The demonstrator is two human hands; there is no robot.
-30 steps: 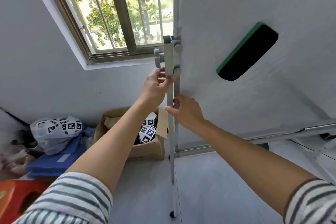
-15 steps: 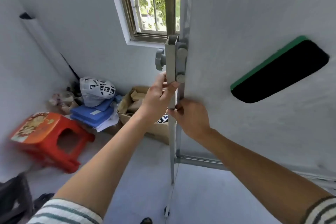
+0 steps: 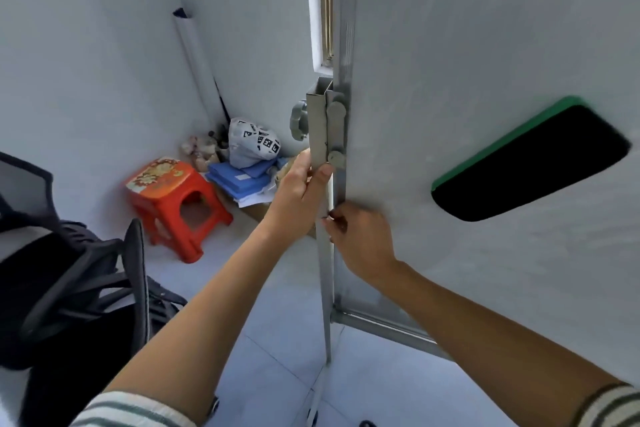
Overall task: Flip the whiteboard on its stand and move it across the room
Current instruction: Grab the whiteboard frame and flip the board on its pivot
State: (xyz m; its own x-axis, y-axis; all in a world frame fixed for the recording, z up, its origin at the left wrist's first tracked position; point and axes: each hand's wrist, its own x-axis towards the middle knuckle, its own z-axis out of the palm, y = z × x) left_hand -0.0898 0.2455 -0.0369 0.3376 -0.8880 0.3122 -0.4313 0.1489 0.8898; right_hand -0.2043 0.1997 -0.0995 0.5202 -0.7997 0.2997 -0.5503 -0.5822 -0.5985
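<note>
Hands on square metal stand post point(image 3: 320, 149) beside smooth whiteboard point(image 3: 485, 45): left hand point(image 3: 298, 198) wrapped round it, right hand point(image 3: 360, 239) pinching it.

Just one camera here, worn on the person's head, wide-angle and looking forward and down along both outstretched arms. It sits really close to the whiteboard point(image 3: 485, 45), whose surface fills the whole right half of the view, with the stand post point(image 3: 320, 135) running down the middle. The left side opens onto a room corner, with an orange stool point(image 3: 169, 198) on the floor and a black chair point(image 3: 69, 270) at the near left edge.
</note>
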